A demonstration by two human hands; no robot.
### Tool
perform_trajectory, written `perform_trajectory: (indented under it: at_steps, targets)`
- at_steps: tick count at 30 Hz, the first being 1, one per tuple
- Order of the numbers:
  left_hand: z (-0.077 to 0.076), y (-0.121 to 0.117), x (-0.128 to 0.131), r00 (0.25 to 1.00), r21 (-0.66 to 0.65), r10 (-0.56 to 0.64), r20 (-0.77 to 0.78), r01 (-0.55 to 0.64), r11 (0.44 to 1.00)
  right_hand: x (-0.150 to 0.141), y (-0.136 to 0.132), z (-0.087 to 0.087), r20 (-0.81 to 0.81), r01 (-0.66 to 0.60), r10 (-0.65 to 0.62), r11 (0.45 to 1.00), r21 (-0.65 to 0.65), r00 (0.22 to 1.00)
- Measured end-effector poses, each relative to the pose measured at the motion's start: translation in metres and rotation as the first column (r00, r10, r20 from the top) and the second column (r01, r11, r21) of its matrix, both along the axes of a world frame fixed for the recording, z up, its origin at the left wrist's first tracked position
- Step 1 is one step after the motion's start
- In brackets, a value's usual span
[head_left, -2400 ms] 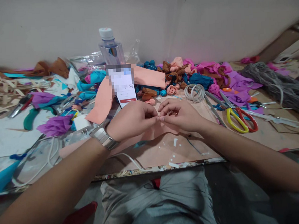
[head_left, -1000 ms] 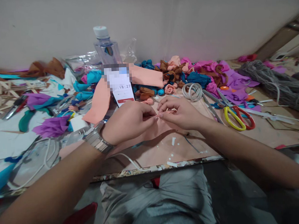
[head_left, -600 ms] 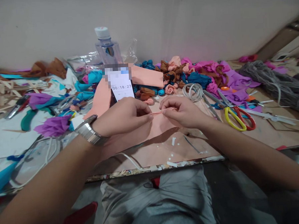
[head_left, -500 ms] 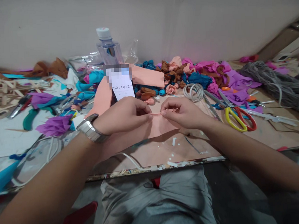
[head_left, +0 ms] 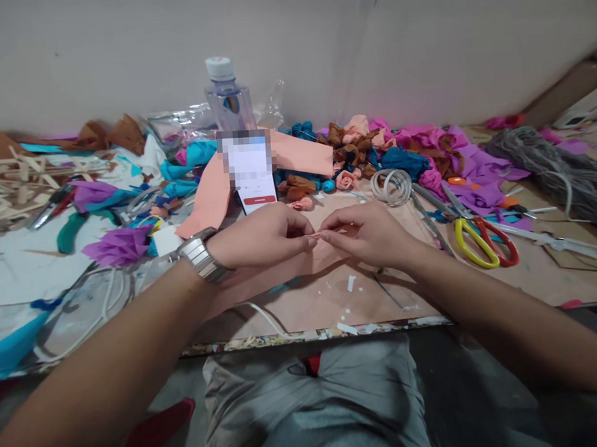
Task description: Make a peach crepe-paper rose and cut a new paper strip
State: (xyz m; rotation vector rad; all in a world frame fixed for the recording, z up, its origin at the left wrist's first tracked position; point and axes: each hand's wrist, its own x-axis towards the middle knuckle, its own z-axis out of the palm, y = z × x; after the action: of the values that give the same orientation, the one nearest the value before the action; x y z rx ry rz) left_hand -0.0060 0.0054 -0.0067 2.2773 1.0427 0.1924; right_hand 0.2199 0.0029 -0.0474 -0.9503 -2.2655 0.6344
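Spanning the middle of the frame, a salmon-pink paper strip point(head_left: 281, 271) is held over the table point(head_left: 303, 310). Its long axis is laid crosswise, slanted gently upward from lower left to right; the left end is hidden by the left forearm, and the right end is covered by the right hand point(head_left: 379, 234). The gathered upper edge is directed nearly level from side to side. That edge is clamped between the thumb and fingers of the left hand point(head_left: 259, 237) and, just beside, between those of the right; a sliver of paper is exposed between the thumb tips. Whether the curled rear fingers are also pressed to it cannot be told. A phone point(head_left: 256, 182) is propped above the left hand, and red-and-yellow-handled scissors point(head_left: 477, 242) are placed at the right.
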Motion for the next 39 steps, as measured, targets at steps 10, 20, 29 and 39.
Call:
perform_trajectory:
  at_steps: [10, 20, 29, 39]
  targets:
    - [-0.0017, 0.0001, 0.0007, 1.000, -0.040, 0.004, 0.028, -0.003, 0.999, -0.0011, -0.0020, -0.0004, 0.046, -0.020, 0.010, 0.977, 0.213, 0.999]
    - [0.0024, 0.0038, -0.0047, 0.999, 0.014, -0.019, 0.031, 0.019, 1.000, 0.0002, -0.0029, -0.0069, 0.192, -0.082, -0.010, 0.881, 0.466, 0.981]
    - [0.0074, 0.0060, -0.0082, 0.999, -0.148, -0.039, -0.004, 0.038, 0.988, 0.0024, -0.0066, -0.0077, 0.260, -0.185, 0.024, 0.765, 0.617, 0.965]
    - [-0.0004, 0.0072, -0.0069, 0.998, -0.258, 0.005, 0.070, 0.013, 0.966, 0.0025, -0.0075, -0.0072, 0.280, -0.206, 0.019, 0.724, 0.659, 0.960]
